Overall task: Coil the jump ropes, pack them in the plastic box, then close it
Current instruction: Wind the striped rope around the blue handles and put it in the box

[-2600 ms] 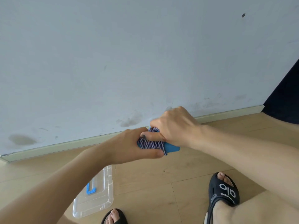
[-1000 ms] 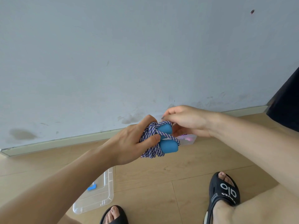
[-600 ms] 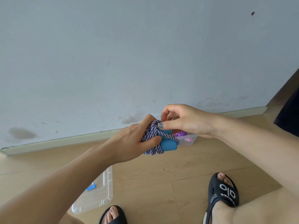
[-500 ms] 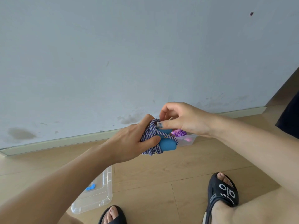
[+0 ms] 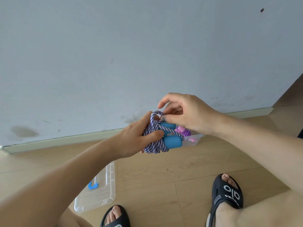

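Nearest the camera there are two feet in black slides, one (image 5: pixel 227 194) on the right with white lettering on the strap and one (image 5: pixel 114 217) cut off by the bottom edge. Just left of that second one, a clear plastic lid (image 5: pixel 98 192) lies flat on the wood floor (image 5: pixel 147 174), with one blue latch piece (image 5: pixel 93 185) showing through it.

Further out, both arms meet over the floor. The left hand (image 5: pixel 136 140) is clamped around one coiled jump rope (image 5: pixel 155 140), a purple-and-white braided cord bundled up with its two blue handles (image 5: pixel 172 141) side by side, thumb pressed across the front of the coil. So the rope's up in the air, not in the box. The right hand (image 5: pixel 185 113) sits just above it, thumb and index fingers (image 5: pixel 165 119) pinching near the one loop of cord that sticks up out of the top of the bundle; the other fingers are curled loosely and holding nothing.

Right behind the bundle, one clear plastic box (image 5: pixel 195 140) sits on the floor close to the baseboard (image 5: pixel 65 141), lid off. Inside there's something pink and a bit of purple cord (image 5: pixel 185 132), mostly hidden by the hands, so I can't count what's in there.

Behind everything is a scuffed pale wall (image 5: pixel 131 54).
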Available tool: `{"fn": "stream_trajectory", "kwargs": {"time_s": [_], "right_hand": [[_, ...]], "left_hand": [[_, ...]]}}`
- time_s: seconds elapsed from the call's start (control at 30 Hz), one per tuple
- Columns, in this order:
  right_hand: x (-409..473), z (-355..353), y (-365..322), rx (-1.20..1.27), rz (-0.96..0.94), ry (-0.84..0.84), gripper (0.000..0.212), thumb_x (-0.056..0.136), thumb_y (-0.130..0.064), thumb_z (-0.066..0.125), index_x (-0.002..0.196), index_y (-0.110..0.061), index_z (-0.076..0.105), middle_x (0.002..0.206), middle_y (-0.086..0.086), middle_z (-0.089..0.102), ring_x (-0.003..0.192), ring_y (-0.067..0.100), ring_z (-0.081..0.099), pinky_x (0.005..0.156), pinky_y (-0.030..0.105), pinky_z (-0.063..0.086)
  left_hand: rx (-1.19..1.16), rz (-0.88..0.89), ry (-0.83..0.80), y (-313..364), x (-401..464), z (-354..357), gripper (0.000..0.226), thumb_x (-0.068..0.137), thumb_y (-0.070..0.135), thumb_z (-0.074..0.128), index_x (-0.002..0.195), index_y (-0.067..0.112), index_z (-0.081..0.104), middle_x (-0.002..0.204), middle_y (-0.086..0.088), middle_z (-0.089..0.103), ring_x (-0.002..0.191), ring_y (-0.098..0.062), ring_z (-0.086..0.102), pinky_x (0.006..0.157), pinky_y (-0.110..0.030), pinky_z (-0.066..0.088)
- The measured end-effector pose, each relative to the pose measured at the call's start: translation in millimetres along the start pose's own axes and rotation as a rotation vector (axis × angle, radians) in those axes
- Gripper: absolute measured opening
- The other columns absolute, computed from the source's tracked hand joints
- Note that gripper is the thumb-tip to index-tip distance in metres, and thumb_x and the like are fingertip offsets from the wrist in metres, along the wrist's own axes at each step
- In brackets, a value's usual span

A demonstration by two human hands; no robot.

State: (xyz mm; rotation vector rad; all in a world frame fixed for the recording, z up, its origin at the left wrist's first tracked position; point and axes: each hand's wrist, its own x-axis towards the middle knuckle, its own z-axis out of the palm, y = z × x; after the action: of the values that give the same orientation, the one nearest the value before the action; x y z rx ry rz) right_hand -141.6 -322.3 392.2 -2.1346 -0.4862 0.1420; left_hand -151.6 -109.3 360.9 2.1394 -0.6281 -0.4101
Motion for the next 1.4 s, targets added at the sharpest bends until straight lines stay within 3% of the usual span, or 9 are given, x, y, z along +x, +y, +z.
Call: {"fn": "stream_trajectory", "kwargs": {"time_s": [0.17,0.33,0.5,0.77,0.9,1.07,1.2,1.33,1.4], "right_hand": [[0.9,-7.9,5.2,0.027,0.108,-0.12,0.024,0.088,-0.005,0.067,0.108,-0.019,0.064,0.102,-0.002,0.075,0.093,0.017,0.072,0.078,0.025,0.054],[6.2,-7.0,5.4,-0.025,0.096,-0.063,0.016,0.089,-0.013,0.067,0.102,-0.021,0.064,0.095,-0.003,0.076,0.088,0.018,0.071,0.081,0.031,0.054],[7.1,-0.7,9.3,0.017,0.102,-0.036,0.015,0.087,-0.01,0.069,0.099,-0.017,0.063,0.09,0.0,0.076,0.086,0.023,0.072,0.083,0.039,0.056],[7.9,2.8,6.7,0.247,0.109,0.025,0.022,0.085,-0.002,0.073,0.102,-0.012,0.063,0.094,0.005,0.076,0.085,0.017,0.073,0.073,0.025,0.055],[7.9,5.8,2.9,0.274,0.088,-0.086,0.021,0.087,-0.002,0.07,0.106,-0.012,0.066,0.099,0.006,0.074,0.092,0.021,0.07,0.087,0.038,0.057],[2.5,2.9,3.2,0.185,0.126,-0.167,0.023,0.083,-0.026,0.072,0.105,-0.031,0.072,0.109,0.002,0.07,0.104,0.018,0.067,0.095,0.046,0.055],[5.3,9.9,1.9,0.001,0.093,-0.066,0.006,0.088,-0.032,0.07,0.089,-0.026,0.069,0.09,0.001,0.072,0.084,0.018,0.068,0.082,0.047,0.057],[8.5,7.6,2.8,-0.026,0.106,0.063,0.006,0.09,-0.026,0.068,0.088,-0.02,0.068,0.087,0.002,0.074,0.085,0.022,0.068,0.086,0.045,0.054],[8.8,1.9,0.8,-0.024,0.075,0.117,0.004,0.087,-0.021,0.071,0.086,-0.019,0.068,0.084,0.003,0.073,0.08,0.021,0.068,0.083,0.044,0.055]], "left_hand": [[-0.005,0.015,-0.018,-3.7,0.2,1.0,0.025,0.098,0.036,0.058,0.122,0.038,0.052,0.107,0.015,0.067,0.099,-0.001,0.062,0.082,-0.018,0.05],[-0.065,-0.002,-0.01,-6.3,3.1,0.9,0.026,0.097,0.037,0.058,0.122,0.039,0.052,0.111,0.012,0.067,0.105,-0.01,0.063,0.093,-0.037,0.052],[-0.075,-0.038,-0.045,-7.4,6.0,0.5,0.027,0.096,0.033,0.063,0.12,0.036,0.053,0.109,0.011,0.067,0.105,-0.012,0.064,0.093,-0.043,0.052],[-0.061,-0.053,-0.082,-8.4,8.4,-4.4,0.03,0.094,0.04,0.061,0.122,0.034,0.051,0.114,0.009,0.065,0.11,-0.016,0.061,0.096,-0.045,0.051],[-0.032,-0.03,-0.137,-5.3,9.6,3.8,0.019,0.101,0.028,0.054,0.118,0.024,0.061,0.113,0.005,0.067,0.106,-0.011,0.062,0.094,-0.032,0.05],[-0.022,-0.046,-0.132,-5.5,7.5,-0.4,0.022,0.1,0.03,0.057,0.118,0.042,0.052,0.109,0.029,0.062,0.105,0.009,0.057,0.089,-0.017,0.046],[0.008,-0.053,-0.105,-3.1,5.3,-3.9,0.039,0.088,0.046,0.061,0.12,0.028,0.048,0.109,0.005,0.065,0.105,-0.02,0.061,0.091,-0.047,0.052],[-0.014,-0.058,-0.083,-0.5,7.5,-2.6,0.034,0.095,0.037,0.062,0.119,0.027,0.041,0.095,0.023,0.067,0.095,-0.015,0.062,0.087,-0.04,0.052],[-0.012,-0.072,-0.081,-0.2,8.2,-3.6,0.033,0.096,0.039,0.061,0.119,0.028,0.041,0.099,0.018,0.068,0.1,-0.018,0.062,0.09,-0.043,0.052]]}}
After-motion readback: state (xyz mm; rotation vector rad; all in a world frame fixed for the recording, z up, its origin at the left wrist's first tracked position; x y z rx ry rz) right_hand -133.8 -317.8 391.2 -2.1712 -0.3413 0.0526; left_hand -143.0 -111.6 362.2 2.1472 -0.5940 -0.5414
